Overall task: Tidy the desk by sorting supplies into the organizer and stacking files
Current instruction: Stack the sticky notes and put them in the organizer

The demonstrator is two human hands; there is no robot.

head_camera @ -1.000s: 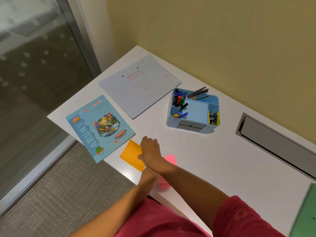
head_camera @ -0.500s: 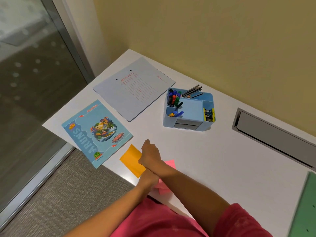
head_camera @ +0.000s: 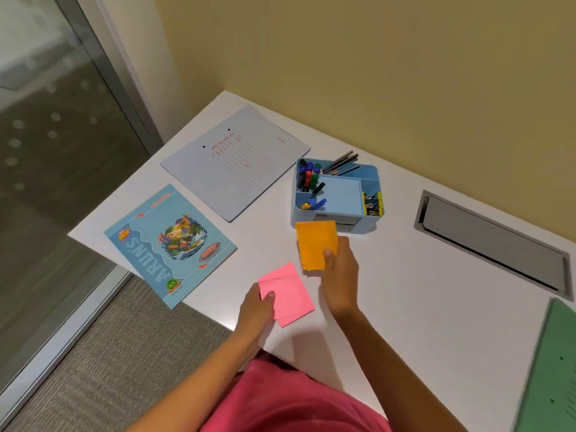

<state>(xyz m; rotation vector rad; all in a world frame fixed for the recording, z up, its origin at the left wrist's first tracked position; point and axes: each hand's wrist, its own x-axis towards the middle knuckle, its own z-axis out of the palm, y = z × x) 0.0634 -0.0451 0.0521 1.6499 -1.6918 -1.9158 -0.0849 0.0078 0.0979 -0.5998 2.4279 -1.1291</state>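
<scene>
My right hand [head_camera: 339, 275] grips an orange sticky-note pad [head_camera: 316, 244], lifted just in front of the light blue desk organizer [head_camera: 371, 174]. My left hand [head_camera: 255, 310] pinches a pink sticky-note pad [head_camera: 288, 291] near the desk's front edge. The organizer holds markers, pencils and binder clips; its wide middle compartment is bare. A pale grey-blue file [head_camera: 233, 160] lies flat at the back left. A blue notebook with a cartoon cover [head_camera: 168, 241] lies at the left, overhanging the desk edge. A green file [head_camera: 551, 369] shows at the right edge.
The white desk [head_camera: 420, 291] meets a yellow wall behind. A grey metal cable hatch [head_camera: 495, 241] is set into the desk to the right of the organizer. Glass partition and carpet lie off the left edge.
My hands were crossed over the two pads near the front edge. They have uncrossed: the right hand lifted the orange pad toward the organizer, the left hand now holds the pink pad.
</scene>
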